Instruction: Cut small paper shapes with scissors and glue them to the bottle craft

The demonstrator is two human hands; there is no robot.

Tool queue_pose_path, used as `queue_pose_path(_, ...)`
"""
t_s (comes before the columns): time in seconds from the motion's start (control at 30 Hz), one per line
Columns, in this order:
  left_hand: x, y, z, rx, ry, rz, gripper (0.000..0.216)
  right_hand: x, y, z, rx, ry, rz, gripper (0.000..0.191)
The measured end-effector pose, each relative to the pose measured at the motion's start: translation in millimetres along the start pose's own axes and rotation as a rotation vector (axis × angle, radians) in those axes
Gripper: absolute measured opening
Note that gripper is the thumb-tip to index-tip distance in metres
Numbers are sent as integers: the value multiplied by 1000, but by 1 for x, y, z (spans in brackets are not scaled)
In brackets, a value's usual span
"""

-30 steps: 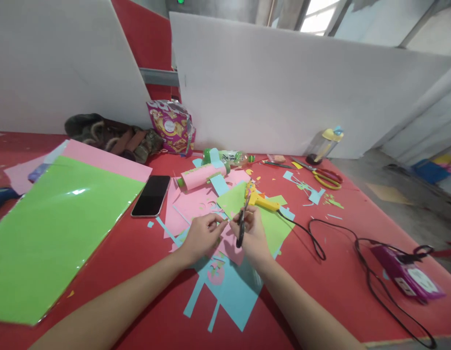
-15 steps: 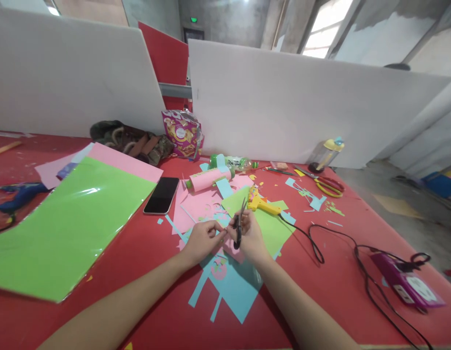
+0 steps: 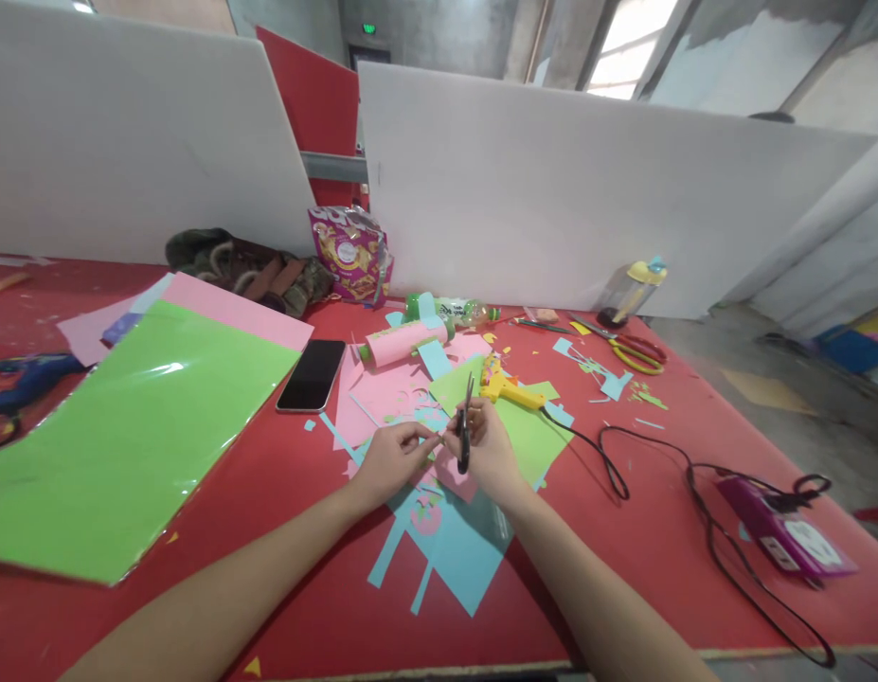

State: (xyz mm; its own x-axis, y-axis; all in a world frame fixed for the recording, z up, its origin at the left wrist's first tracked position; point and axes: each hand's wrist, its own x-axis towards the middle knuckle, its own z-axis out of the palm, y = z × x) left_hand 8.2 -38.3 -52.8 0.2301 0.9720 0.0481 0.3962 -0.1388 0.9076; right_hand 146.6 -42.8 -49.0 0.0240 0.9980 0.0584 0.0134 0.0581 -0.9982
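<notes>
My right hand (image 3: 485, 447) is closed around small black scissors (image 3: 465, 428), whose blades point up and away from me. My left hand (image 3: 390, 458) pinches a tiny paper scrap (image 3: 436, 440) right beside the blades; its colour is too small to tell. Both hands hover over a pile of cut pink, green and blue paper (image 3: 439, 526) on the red table (image 3: 623, 530). A yellow glue gun (image 3: 506, 387) lies just beyond my right hand.
Large green and pink sheets (image 3: 126, 417) lie at the left, a black phone (image 3: 312, 375) beside them. A pink-wrapped bottle (image 3: 403, 343), snack bag (image 3: 349, 248), red-yellow scissors (image 3: 634, 350) and a water bottle (image 3: 634, 292) sit farther back. A black cord (image 3: 666, 474) runs to a purple power strip (image 3: 786, 538).
The scissors have tilted more upright in my right hand. Both hands stay together over the paper pile; the view has shifted slightly.
</notes>
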Motion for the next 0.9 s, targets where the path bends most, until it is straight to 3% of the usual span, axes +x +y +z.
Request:
queue_pose_path(0.23, 3, 3, -7, 50, 6, -1, 35, 2, 1, -1, -11, 18, 50, 32)
queue_pose_path(0.37, 11, -1, -19, 133, -81, -30, 36, 2, 3, 0, -24, 14, 62, 32)
queue_pose_path(0.57, 26, -11, -44, 329, -208, -27, 20, 2, 3, -1, -69, 30, 56, 33)
queue_pose_path(0.63, 25, -10, -51, 372, -293, -43, 20, 2, 1, -1, -90, 34, 53, 32)
queue_pose_path(0.8, 16, -2, -65, 409, -651, -81, 16, 0, -3, 0, -120, 27, 43, 31)
queue_pose_path(0.9, 12, 1, -68, 485, -670, -69, 10, -1, -1, 1, -132, 11, 40, 31)
